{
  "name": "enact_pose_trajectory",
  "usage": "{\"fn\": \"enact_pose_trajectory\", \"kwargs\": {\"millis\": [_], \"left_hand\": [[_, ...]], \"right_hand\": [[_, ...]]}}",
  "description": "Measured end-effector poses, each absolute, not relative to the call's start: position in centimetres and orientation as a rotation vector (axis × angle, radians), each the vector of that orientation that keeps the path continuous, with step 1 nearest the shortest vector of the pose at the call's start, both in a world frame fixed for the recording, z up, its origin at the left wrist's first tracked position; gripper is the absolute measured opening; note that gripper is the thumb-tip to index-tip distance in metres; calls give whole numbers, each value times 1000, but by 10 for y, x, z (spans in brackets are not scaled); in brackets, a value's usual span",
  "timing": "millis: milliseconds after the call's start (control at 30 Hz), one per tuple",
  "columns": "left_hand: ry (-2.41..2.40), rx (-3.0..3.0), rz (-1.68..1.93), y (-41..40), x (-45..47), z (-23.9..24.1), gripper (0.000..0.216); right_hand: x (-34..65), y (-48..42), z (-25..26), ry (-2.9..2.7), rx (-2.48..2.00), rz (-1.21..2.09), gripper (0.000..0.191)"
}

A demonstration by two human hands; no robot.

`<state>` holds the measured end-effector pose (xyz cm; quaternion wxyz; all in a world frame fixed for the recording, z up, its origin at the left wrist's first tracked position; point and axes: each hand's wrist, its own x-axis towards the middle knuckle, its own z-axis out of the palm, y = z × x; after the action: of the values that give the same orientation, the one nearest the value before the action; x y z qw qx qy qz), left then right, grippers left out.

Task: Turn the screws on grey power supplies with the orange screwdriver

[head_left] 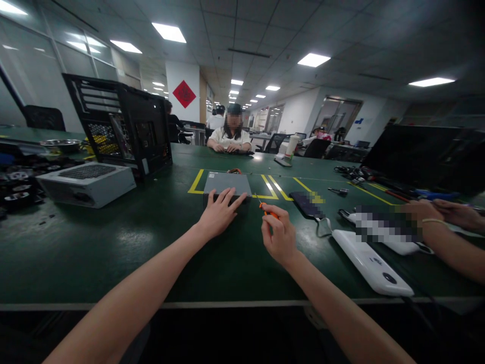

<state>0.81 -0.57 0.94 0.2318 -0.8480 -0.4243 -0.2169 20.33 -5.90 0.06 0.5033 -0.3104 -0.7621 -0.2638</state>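
A grey metal box, which looks like a computer power supply [227, 182], lies on the green table inside yellow tape marks, with some cable showing behind it. My left hand [219, 212] rests on its near edge, fingers spread. Just right of the box, my right hand [279, 233] grips an orange-handled screwdriver [271, 211]. Its thin shaft points up and left, toward the box's right side; whether the tip touches anything is too small to tell.
A second power supply [87, 184] and an open black computer case [121, 126] stand at left. Right of my hand lie a dark phone [306, 205] and a white power bank [373, 263]. Another person's hands [435, 217] are at far right. A person [229, 136] sits opposite.
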Motion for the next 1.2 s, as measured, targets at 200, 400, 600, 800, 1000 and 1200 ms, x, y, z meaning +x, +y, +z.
{"fn": "enact_pose_trajectory", "kwargs": {"millis": [200, 400, 600, 800, 1000, 1200], "left_hand": [[-1247, -2306, -514, -33, 8, 19, 59], [-1253, -2249, -468, -84, -16, 22, 58], [-1225, -2154, -590, -125, -41, 10, 50], [-1259, -2091, -802, -152, -53, 5, 52], [-1394, -2075, -1072, -162, -55, -14, 56], [-1707, -1999, -1369, -178, -45, -41, 74]], "right_hand": [[208, -48, 3, -1849, -977, -428, 15], [195, -33, 5, -1883, -1062, -322, 19], [162, -26, 33, -1897, -1056, -196, 22], [123, -28, 51, -2112, -1329, 185, 38], [114, -20, 35, -1766, -1371, 847, 51], [103, -25, 29, -1492, -1223, 1377, 46]]}}
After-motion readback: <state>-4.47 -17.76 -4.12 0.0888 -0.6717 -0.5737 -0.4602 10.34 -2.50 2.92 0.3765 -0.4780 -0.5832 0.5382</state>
